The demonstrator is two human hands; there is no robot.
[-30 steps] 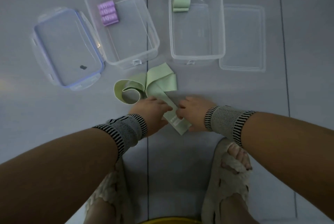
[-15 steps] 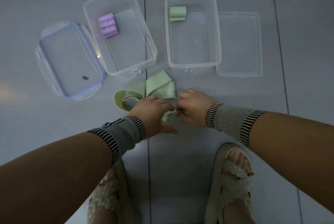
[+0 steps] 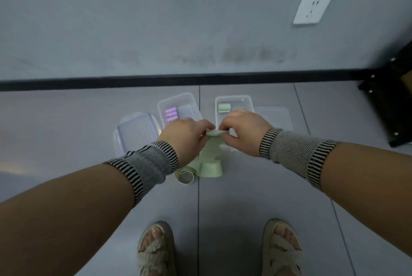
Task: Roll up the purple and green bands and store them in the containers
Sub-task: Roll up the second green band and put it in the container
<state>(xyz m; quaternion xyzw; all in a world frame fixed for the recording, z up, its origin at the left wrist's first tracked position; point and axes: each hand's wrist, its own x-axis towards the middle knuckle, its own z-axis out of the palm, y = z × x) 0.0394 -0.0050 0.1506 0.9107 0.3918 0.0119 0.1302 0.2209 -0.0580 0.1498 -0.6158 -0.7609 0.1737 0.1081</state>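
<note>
my left hand (image 3: 186, 136) and my right hand (image 3: 243, 131) are raised close together, both pinching the top end of the green band (image 3: 210, 159) between curled fingers, and its loose length hangs below my hands with the lower loops curling on the floor (image 3: 245, 197). beyond my left hand sits the clear container (image 3: 178, 100) with the rolled purple bands (image 3: 170, 114) inside, its blue-edged lid (image 3: 136, 133) off to the left of that hand. beyond my right hand is the second container (image 3: 234, 98) holding a rolled green band (image 3: 224, 107), with a clear lid (image 3: 277, 117) to the right of that hand.
</note>
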